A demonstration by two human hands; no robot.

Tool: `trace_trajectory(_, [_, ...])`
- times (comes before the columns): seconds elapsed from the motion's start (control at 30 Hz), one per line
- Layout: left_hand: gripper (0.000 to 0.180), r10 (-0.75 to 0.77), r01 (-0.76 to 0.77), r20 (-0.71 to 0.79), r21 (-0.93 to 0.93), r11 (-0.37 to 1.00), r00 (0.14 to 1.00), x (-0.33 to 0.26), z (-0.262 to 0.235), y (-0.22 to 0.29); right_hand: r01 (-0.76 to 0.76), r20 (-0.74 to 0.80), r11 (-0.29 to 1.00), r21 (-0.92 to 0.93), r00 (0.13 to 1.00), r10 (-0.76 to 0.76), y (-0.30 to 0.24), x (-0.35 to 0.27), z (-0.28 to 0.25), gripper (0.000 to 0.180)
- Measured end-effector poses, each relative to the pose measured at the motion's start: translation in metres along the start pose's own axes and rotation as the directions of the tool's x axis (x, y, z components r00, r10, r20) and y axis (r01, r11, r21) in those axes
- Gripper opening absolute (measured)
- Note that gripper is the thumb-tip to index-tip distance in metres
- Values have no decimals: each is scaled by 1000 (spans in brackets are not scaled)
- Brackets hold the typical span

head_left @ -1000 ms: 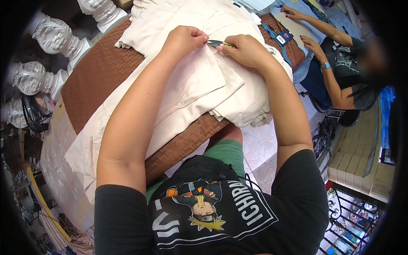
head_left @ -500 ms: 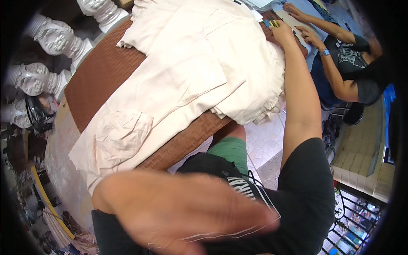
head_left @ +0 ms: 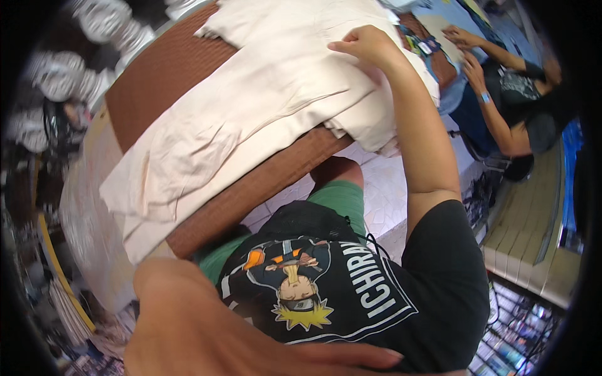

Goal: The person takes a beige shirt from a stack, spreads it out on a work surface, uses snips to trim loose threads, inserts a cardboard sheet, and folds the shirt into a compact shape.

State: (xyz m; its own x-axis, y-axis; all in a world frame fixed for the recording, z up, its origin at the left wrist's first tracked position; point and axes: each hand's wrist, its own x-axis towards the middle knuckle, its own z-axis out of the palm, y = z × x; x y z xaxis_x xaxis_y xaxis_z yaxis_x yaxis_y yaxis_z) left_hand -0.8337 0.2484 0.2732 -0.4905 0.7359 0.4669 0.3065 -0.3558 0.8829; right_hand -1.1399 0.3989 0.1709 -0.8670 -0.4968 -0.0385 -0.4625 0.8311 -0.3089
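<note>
Cream-coloured fabric, gathered into a ruffle along one edge, makes up a garment (head_left: 269,94) spread over the brown patterned table cover (head_left: 157,78). Its near left part is a crumpled piece (head_left: 188,163) lying on a flatter layer. My right hand (head_left: 367,47) is over the garment's upper right, fingers curled and pressed together; what sits between the fingertips, if anything, is too small to make out. Close below the view, my left hand (head_left: 232,332) is off the garment in front of my shirt, fingers stretched out and nothing visible in it.
A small dark item with a pale label (head_left: 429,46) lies right of the garment. Across the table at right, another person's hands (head_left: 473,69) rest near a beige board (head_left: 442,31). White ornate balusters (head_left: 63,75) line the far left. Tiled floor (head_left: 376,188) shows beside my legs.
My right hand has left the small dark-and-yellow item at the garment's right and moved left over the fabric. My left hand has dropped lower, uncovering my shirt.
</note>
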Motion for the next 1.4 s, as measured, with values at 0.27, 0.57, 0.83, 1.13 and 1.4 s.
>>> trace_trajectory(0.27, [52, 132, -132, -42, 4, 991, 990, -12, 0, -13, 51, 49, 988, 149, 997, -58, -17, 18, 38, 52])
trace_trajectory(0.57, [53, 39, 816, -816, 577, 9, 577, -56, -93, -154, -30, 195, 930, 366, 980, -46, -44, -17, 4, 48])
trace_trajectory(0.83, [68, -310, 183, -945, -287, 940, 109, -73, -110, -133, 367, 45, 930, 19, 929, -368, -120, -52, -6, 47])
trace_trajectory(1.13, [53, -388, -186, -919, -394, 900, 69, -84, -119, -134, 324, -84, 923, 210, 946, -313, -114, -80, -24, 45])
trace_trajectory(1.4, [26, -250, 190, -962, -268, 945, -112, -88, -147, -125, 300, -61, 873, 384, 952, -301, -70, -122, 16, 37])
